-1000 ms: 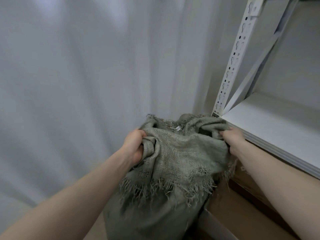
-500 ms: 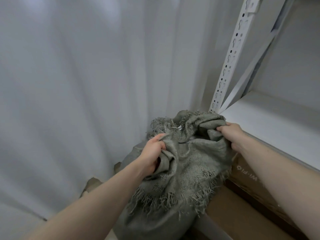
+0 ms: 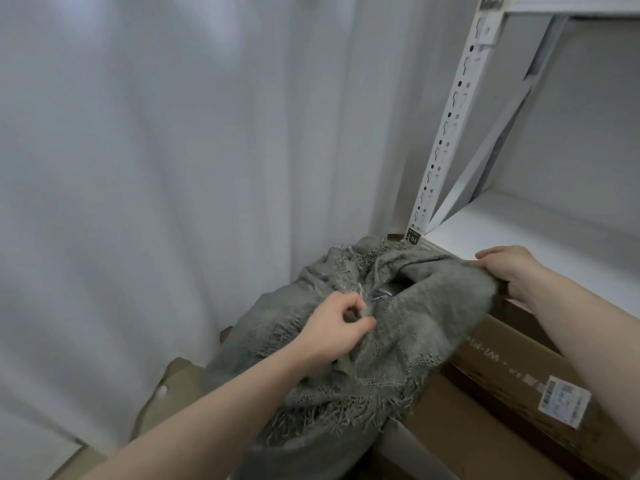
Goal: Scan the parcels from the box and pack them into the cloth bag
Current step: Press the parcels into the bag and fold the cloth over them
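While bunched against white shelving (image 3: pixel 519 233), cloth bag (image 3: pixel 408 327) beside curtain (image 3: pixel 173 168).

The shelf upright (image 3: pixel 446 133) and shelf board (image 3: pixel 519 237) crowd the cloth bag (image 3: pixel 398 334) on the right; cardboard boxes (image 3: pixel 502 375) press against it below.

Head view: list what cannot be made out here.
- Contents of the cloth bag: only a dark glossy scrap shows in its mouth; the folds hide the rest.
- Fingertips of the right hand: tucked behind the bag's rim.
- Label on the cardboard box: print too small and blurred.
- What the left hand pinches: cloth or loose fringe, unclear.
- Box's far side: cut off by the edge.
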